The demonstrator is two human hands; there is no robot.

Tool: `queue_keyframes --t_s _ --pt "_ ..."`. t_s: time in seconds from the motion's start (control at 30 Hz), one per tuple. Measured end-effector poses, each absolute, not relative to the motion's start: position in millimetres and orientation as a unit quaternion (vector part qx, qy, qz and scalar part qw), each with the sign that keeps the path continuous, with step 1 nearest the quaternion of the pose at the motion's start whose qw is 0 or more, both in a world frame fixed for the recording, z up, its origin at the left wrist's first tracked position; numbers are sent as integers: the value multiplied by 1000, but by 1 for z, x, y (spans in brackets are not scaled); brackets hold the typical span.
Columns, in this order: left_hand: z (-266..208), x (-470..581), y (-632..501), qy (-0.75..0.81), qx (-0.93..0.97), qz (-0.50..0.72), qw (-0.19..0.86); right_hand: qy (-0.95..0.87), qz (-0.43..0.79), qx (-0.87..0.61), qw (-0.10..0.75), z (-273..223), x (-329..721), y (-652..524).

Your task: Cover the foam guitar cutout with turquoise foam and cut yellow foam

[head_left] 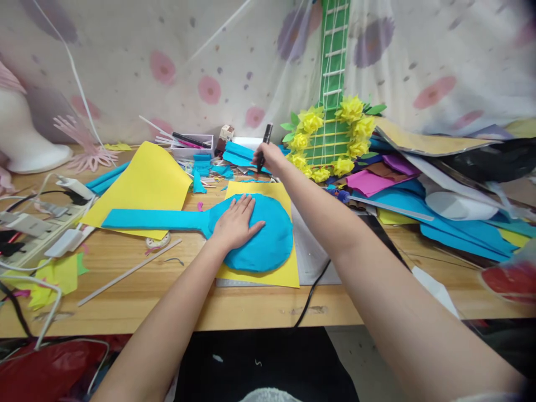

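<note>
A blue banjo-shaped cutout (268,240), with a round body and a long straight neck, lies on the table. My left hand (238,222) rests flat on its round body, fingers stretched out. Beneath the body is a yellow sheet (288,276), and the neck's far end overlaps a second, curled yellow sheet (142,178). Beyond the body, my right hand (270,158) is closed around a black marker (267,134), held nearly upright. The marker's lower tip is close to the yellow sheet's far edge; whether it touches anything I cannot tell.
A green paper guitar with yellow flowers (352,134) stands at the back. Blue and pink sheets (460,218) are heaped on the right. Power strips with cables (29,234) line the left edge. A thin white strip (129,272) lies in front, and blue scraps (203,167) lie behind.
</note>
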State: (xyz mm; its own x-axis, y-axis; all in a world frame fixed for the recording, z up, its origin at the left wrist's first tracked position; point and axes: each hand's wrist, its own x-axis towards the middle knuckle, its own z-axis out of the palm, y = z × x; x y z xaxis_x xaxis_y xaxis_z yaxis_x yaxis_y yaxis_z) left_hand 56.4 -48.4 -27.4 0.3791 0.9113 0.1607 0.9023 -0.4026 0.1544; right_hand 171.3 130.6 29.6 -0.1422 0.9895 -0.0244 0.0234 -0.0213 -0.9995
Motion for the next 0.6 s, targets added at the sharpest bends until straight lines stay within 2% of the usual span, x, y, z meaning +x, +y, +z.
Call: queue_keyframes --t_s 0.07,0.2,0.3,0.4,0.6 --pt "-28 56 -48 545 831 112 19 -584 468 -515 418 43 196 134" --pt "-28 56 -48 540 833 118 17 -701 286 -632 166 50 237 124" --pt "-26 56 -48 542 832 117 21 -735 140 -662 46 38 249 115" --pt "-25 56 -48 545 831 110 25 -745 65 -664 9 20 249 115" --pt "-26 56 -47 544 832 108 24 -737 52 -674 -3 4 238 129"
